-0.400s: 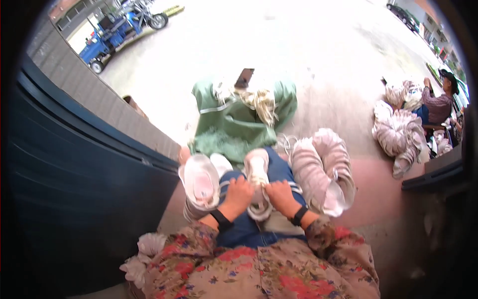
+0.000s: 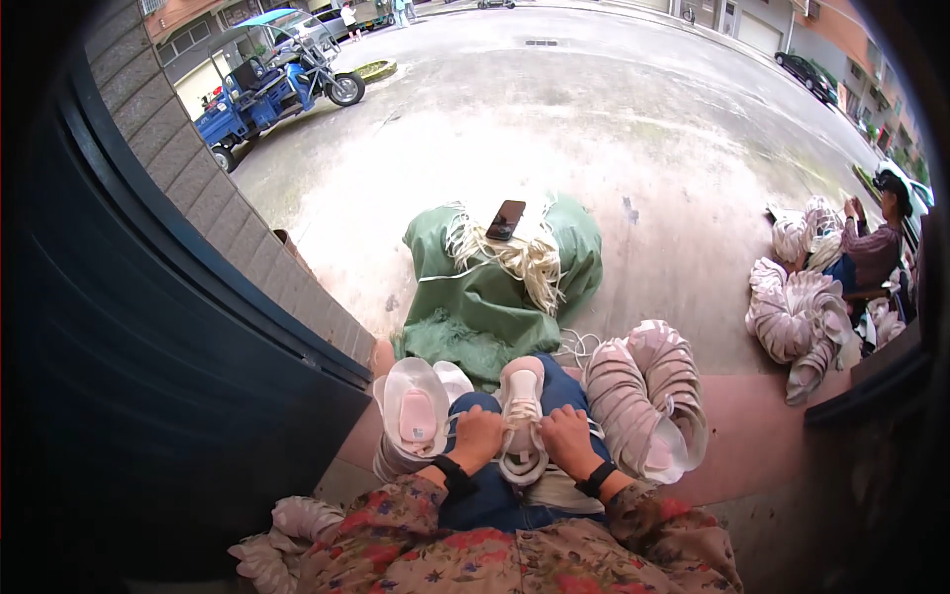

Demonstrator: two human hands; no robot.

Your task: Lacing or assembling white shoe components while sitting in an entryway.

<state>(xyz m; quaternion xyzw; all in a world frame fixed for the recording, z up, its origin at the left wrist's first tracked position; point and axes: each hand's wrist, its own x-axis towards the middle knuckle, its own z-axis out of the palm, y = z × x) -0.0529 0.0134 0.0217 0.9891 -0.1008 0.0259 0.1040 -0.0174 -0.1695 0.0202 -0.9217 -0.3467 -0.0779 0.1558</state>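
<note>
A pale pink-and-white shoe upper [image 2: 522, 388] lies between my thighs with its toe pointing away from me. White lace runs through its eyelets. My left hand [image 2: 479, 437] is closed at the shoe's left edge, with a lace end sticking out beside it. At the opposite edge my right hand [image 2: 570, 442] is closed too, and white lace shows by its knuckles. The fingertips themselves are partly hidden. Left of my knee stands a nested stack of similar uppers [image 2: 388, 457]. A long curved row of nested uppers [image 2: 633, 396] sits to the right.
Ahead, a green-covered bundle [image 2: 475, 322] carries loose white laces [image 2: 534, 265] and a phone [image 2: 506, 220]. A dark door [image 2: 178, 396] borders my left. Another person [image 2: 876, 238] sits at far right among piled uppers [image 2: 792, 317]. A blue three-wheeler [image 2: 272, 94] stands outside.
My view has tilted upward, so everything sits lower in the picture and more of the yard shows. Both hands have moved slightly apart at the shoe upper.
</note>
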